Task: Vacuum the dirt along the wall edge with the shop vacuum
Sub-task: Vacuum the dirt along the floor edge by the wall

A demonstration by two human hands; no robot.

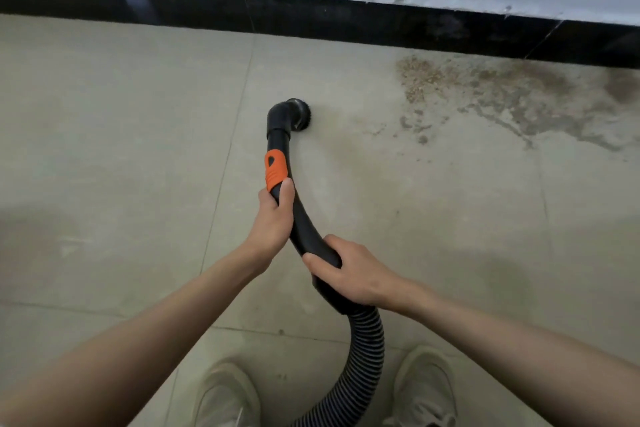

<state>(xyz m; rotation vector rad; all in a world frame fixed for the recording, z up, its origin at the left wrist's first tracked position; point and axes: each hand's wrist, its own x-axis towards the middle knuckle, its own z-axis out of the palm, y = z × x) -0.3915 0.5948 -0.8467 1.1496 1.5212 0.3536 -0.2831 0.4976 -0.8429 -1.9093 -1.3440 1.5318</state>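
gripping wand (304,218), both hands, near dirt (485,90)

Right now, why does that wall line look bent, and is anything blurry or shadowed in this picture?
Head view: the wide lens bows the black baseboard. Soft shadows darken the grey tiled floor at lower left and right. The scattered brown dirt patch stays fairly sharp, as do the black round brush nozzle and both hands; the pale shoes at the bottom edge look smeared.

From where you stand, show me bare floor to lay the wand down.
Bare floor lies left of the brush head, up to the black baseboard. Right of it, the dirt patch spreads along the baseboard. Near the shoes, the ribbed hose crowds things.
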